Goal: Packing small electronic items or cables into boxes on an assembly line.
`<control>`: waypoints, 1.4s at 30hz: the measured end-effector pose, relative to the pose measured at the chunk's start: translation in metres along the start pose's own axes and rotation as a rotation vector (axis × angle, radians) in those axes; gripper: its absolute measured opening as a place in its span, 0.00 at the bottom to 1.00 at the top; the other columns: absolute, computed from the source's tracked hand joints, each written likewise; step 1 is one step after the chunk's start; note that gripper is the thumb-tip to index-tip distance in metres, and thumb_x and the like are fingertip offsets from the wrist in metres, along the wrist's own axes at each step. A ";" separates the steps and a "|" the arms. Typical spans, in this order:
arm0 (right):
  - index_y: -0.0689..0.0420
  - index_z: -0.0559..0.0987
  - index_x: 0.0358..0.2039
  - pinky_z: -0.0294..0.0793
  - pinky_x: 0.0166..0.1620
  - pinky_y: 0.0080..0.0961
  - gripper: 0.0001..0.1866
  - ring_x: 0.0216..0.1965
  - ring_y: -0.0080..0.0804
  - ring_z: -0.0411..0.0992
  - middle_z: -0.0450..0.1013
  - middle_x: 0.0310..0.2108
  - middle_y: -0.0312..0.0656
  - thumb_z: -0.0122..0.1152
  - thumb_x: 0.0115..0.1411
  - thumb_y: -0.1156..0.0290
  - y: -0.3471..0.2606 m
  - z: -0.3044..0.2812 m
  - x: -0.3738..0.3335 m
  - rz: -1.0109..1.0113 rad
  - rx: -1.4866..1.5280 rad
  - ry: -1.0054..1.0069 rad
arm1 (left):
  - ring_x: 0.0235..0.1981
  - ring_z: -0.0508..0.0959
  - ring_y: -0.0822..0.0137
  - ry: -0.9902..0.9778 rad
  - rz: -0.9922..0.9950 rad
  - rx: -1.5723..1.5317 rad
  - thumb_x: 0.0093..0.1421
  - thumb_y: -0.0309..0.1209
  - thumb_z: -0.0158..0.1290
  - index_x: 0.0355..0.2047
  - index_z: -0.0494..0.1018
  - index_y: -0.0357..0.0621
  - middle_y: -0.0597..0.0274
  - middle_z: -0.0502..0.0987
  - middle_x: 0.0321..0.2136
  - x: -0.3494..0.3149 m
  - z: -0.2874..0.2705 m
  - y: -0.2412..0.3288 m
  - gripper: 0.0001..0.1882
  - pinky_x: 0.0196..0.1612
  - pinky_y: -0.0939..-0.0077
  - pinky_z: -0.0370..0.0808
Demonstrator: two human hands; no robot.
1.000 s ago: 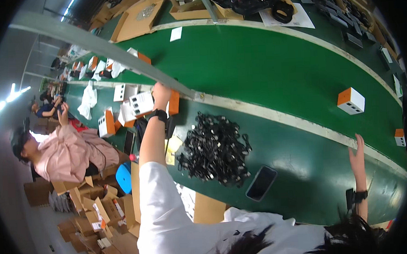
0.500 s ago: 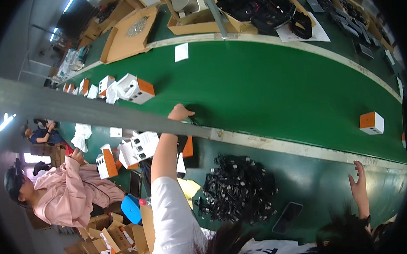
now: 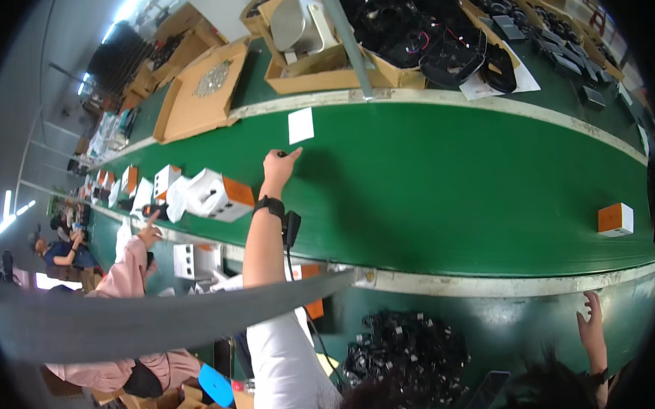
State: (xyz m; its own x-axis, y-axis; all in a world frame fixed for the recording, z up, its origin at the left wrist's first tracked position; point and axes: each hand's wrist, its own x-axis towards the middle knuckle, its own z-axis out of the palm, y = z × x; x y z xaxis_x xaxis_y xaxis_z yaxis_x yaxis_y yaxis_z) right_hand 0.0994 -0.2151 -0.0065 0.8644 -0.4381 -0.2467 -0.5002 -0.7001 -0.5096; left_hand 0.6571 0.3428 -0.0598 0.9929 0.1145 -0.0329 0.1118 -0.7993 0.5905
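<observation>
My left hand [image 3: 279, 167] reaches over the green conveyor belt [image 3: 416, 200], just below a small white card [image 3: 301, 126]. One finger points to the right, apart from the card, while the others curl round a small dark thing I cannot make out. A black band [image 3: 270, 206] circles that wrist, with a black device [image 3: 292, 228] and cable hanging beside it. At the lower right, my right hand [image 3: 591, 324] is open over the near worktop [image 3: 526, 324], fingers loosely bent and nothing in them.
A heap of black cables [image 3: 406, 356] lies on the worktop near a phone [image 3: 487, 393]. White-and-orange boxes [image 3: 231, 198] stand along the belt's left; another box [image 3: 615, 220] is at right. A grey bar [image 3: 163, 320] crosses low. A co-worker's hand [image 3: 150, 232] is at left.
My left hand has moved forward across the belt toward the white card. The view has shifted, and the co-worker's arm now reaches to the belt. The box at right sits farther right in view.
</observation>
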 end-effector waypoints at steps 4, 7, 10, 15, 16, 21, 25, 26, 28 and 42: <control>0.59 0.61 0.52 0.60 0.50 0.29 0.31 0.50 0.40 0.60 0.58 0.52 0.47 0.50 0.44 0.88 0.011 0.009 -0.011 0.075 -0.021 -0.053 | 0.35 0.75 0.53 -0.096 -0.042 0.085 0.42 0.48 0.61 0.31 0.72 0.29 0.44 0.75 0.31 0.021 0.018 -0.001 0.30 0.40 0.67 0.71; 0.58 0.60 0.52 0.61 0.50 0.29 0.32 0.50 0.40 0.60 0.57 0.53 0.46 0.49 0.43 0.88 -0.003 0.013 -0.008 0.089 -0.036 -0.032 | 0.45 0.66 0.52 0.091 0.066 0.318 0.42 0.55 0.59 0.33 0.71 0.31 0.46 0.69 0.40 0.030 0.056 0.006 0.34 0.48 0.62 0.65; 0.58 0.60 0.53 0.61 0.50 0.30 0.33 0.50 0.40 0.60 0.57 0.53 0.46 0.49 0.43 0.88 0.009 0.015 -0.008 0.080 -0.043 0.017 | 0.50 0.61 0.51 0.119 0.014 0.319 0.42 0.59 0.56 0.38 0.69 0.31 0.49 0.64 0.46 0.038 0.071 0.026 0.39 0.51 0.57 0.60; 0.58 0.60 0.53 0.61 0.50 0.30 0.33 0.50 0.41 0.60 0.56 0.54 0.46 0.48 0.43 0.88 -0.006 0.025 -0.007 0.071 -0.061 -0.007 | 0.44 0.67 0.52 0.293 0.055 0.405 0.42 0.54 0.59 0.34 0.70 0.31 0.47 0.70 0.38 0.047 0.085 0.024 0.34 0.45 0.60 0.66; 0.58 0.60 0.53 0.61 0.50 0.30 0.33 0.50 0.41 0.60 0.56 0.54 0.46 0.48 0.43 0.88 -0.010 0.027 -0.006 0.080 -0.067 -0.012 | 0.44 0.67 0.52 0.281 0.053 0.404 0.42 0.54 0.59 0.34 0.70 0.31 0.47 0.70 0.38 0.050 0.089 0.023 0.34 0.45 0.60 0.66; 0.55 0.62 0.52 0.61 0.48 0.29 0.31 0.47 0.36 0.61 0.57 0.53 0.43 0.48 0.45 0.87 -0.042 0.037 -0.006 0.148 0.004 -0.041 | 0.32 0.75 0.51 0.224 0.143 0.146 0.40 0.47 0.63 0.26 0.70 0.33 0.49 0.74 0.26 0.048 0.082 0.027 0.27 0.37 0.62 0.70; 0.54 0.62 0.52 0.61 0.48 0.30 0.31 0.46 0.35 0.61 0.58 0.53 0.42 0.48 0.45 0.86 -0.040 0.036 -0.018 0.132 0.017 -0.047 | 0.23 0.77 0.61 0.126 -0.011 -0.258 0.44 0.32 0.62 0.21 0.64 0.36 0.52 0.75 0.23 0.034 0.054 0.012 0.17 0.26 0.72 0.73; 0.54 0.62 0.52 0.61 0.48 0.30 0.31 0.46 0.35 0.62 0.58 0.53 0.42 0.48 0.45 0.86 -0.038 0.035 -0.019 0.150 0.023 -0.047 | 0.19 0.77 0.65 0.080 -0.095 -0.550 0.45 0.26 0.61 0.20 0.63 0.38 0.54 0.74 0.20 0.031 0.045 0.006 0.15 0.20 0.77 0.73; 0.55 0.62 0.52 0.61 0.48 0.30 0.30 0.46 0.35 0.62 0.59 0.52 0.41 0.48 0.46 0.86 -0.031 0.034 -0.026 0.168 0.030 -0.075 | 0.19 0.77 0.69 -0.016 -0.127 -0.706 0.46 0.22 0.60 0.17 0.57 0.44 0.58 0.73 0.19 0.002 0.023 0.024 0.18 0.18 0.83 0.72; 0.57 0.65 0.50 0.66 0.42 0.24 0.22 0.41 0.31 0.65 0.65 0.44 0.44 0.52 0.53 0.82 0.037 0.019 -0.077 -0.134 0.269 -0.339 | 0.19 0.75 0.76 -0.355 -0.216 -0.184 0.48 0.27 0.59 0.18 0.65 0.41 0.60 0.77 0.19 -0.396 -0.256 -0.013 0.13 0.21 0.84 0.68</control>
State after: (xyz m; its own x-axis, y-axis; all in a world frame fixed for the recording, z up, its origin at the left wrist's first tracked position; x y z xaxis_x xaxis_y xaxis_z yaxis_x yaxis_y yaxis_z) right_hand 0.0148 -0.1969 -0.0218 0.9109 -0.1125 -0.3970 -0.3903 -0.5468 -0.7407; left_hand 0.2521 0.4593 0.1517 0.9039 0.0317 -0.4266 0.3403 -0.6577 0.6721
